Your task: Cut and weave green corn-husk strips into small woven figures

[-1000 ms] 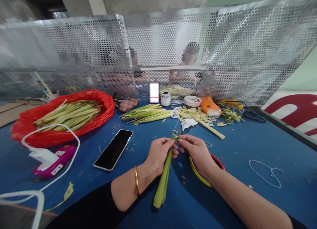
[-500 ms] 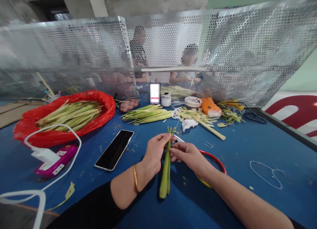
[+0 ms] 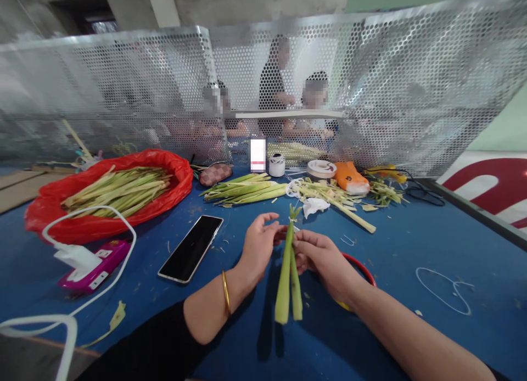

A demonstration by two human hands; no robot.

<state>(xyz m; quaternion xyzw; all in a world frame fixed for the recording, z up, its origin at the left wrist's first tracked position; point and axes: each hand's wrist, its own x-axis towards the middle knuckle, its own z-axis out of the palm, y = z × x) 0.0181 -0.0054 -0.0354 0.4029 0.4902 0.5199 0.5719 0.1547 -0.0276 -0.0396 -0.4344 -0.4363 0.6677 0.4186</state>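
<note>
A small bundle of green plant stalks (image 3: pixel 285 276), tied near its top with white thread (image 3: pixel 292 220), is held up above the blue table. Its two thick lower ends spread apart towards me. My right hand (image 3: pixel 317 255) pinches the bundle from the right, just below the tie. On the other side, my left hand (image 3: pixel 259 244) has its index finger and thumb apart; some of its fingertips reach close to the stalks, and I cannot tell whether they touch. Scissors with a red and yellow handle (image 3: pixel 364 268) are mostly hidden by my right hand and forearm.
At left are a red plastic bag (image 3: pixel 173 180) of stalks, a purple power strip (image 3: pixel 88 276) with white cable and a phone (image 3: pixel 191 249). Further back lie more stalks (image 3: pixel 247 190), a thread spool (image 3: pixel 276 165), tape (image 3: pixel 321 169) and an orange packet (image 3: pixel 349 178), before a perforated metal screen (image 3: pixel 164 95).
The bundle has shifted right and its lower ends have spread. My left hand has let go of its top, while my right hand now grips it. Behind the screen, a standing person has moved right.
</note>
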